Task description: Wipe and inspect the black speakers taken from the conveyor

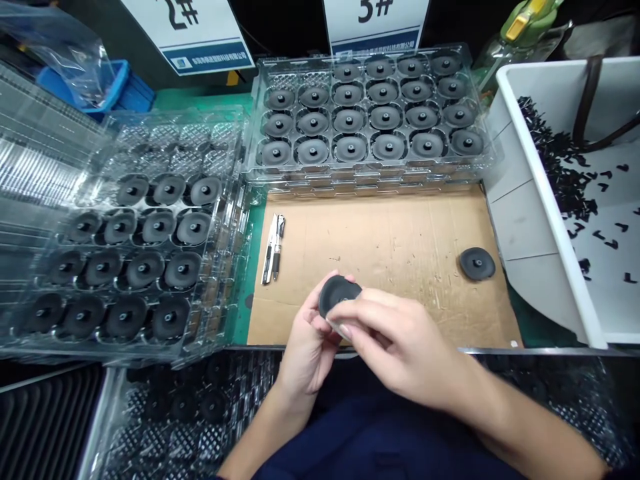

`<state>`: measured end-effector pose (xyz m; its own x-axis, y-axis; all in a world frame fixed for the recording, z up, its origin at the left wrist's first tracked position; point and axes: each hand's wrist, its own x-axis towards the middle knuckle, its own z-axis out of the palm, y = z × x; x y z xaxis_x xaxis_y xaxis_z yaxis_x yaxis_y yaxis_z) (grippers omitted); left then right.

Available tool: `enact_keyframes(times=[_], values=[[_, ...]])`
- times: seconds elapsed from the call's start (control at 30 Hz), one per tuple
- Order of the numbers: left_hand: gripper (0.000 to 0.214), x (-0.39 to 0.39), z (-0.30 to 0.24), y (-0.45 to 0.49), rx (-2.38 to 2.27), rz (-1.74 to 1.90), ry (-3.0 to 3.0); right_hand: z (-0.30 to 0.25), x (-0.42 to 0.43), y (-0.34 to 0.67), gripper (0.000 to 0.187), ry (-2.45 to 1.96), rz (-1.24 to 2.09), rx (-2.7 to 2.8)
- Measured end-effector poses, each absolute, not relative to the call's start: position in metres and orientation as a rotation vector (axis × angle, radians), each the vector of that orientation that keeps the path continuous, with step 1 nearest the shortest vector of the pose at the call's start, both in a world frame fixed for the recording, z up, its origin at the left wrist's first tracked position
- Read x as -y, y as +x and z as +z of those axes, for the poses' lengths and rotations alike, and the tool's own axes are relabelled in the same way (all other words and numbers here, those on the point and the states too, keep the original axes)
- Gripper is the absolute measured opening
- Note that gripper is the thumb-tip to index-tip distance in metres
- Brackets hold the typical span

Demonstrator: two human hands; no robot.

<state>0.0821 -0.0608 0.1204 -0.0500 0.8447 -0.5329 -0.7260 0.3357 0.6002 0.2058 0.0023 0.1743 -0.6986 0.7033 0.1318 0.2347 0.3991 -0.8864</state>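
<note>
Above the near edge of a cardboard sheet (380, 247), my left hand (307, 343) grips a round black plastic disc (336, 291) by its rim, tilted. My right hand (405, 340) reaches over the same disc with thumb and fingers pinched near its centre; whatever is between those fingertips is hidden. A similar black disc (477, 264) with a small raised centre post lies flat on the cardboard at the right. Two pens (273, 250) rest side by side toward the cardboard's left edge.
Clear plastic trays with black discs stand at the back (370, 170) and left (210, 267). At right, a white bin (555, 213) holds many small black parts (560, 160). A blue box (127, 90) and a green-lidded bottle (530, 27) sit at the back.
</note>
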Motion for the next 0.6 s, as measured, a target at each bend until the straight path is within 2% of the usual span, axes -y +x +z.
enact_keyframes(times=[0.07,0.17,0.27,0.37,0.47,0.53,0.6], values=[[0.046,0.061,0.12,0.084,-1.026,1.3,0.169,0.171,-0.007,0.202,0.02,-0.847,1.246,2.204],[0.04,0.058,0.125,0.087,-1.006,1.294,0.193,0.167,-0.01,0.202,0.023,-0.853,1.023,2.097],[0.042,0.054,0.132,0.084,-0.955,1.294,0.182,0.171,-0.006,0.215,0.022,-0.703,1.148,2.117],[0.048,0.052,0.132,0.082,-0.933,1.276,0.175,0.177,0.0,0.232,0.019,-0.908,1.204,2.258],[0.05,0.052,0.131,0.083,-0.901,1.247,0.152,0.18,-0.002,0.235,0.02,-1.158,0.814,2.334],[0.05,0.053,0.132,0.084,-0.85,1.222,0.122,0.178,-0.01,0.23,0.02,-0.999,0.555,2.341],[0.048,0.054,0.134,0.084,-0.795,1.183,0.107,0.176,-0.019,0.226,0.022,-0.68,0.585,2.34]])
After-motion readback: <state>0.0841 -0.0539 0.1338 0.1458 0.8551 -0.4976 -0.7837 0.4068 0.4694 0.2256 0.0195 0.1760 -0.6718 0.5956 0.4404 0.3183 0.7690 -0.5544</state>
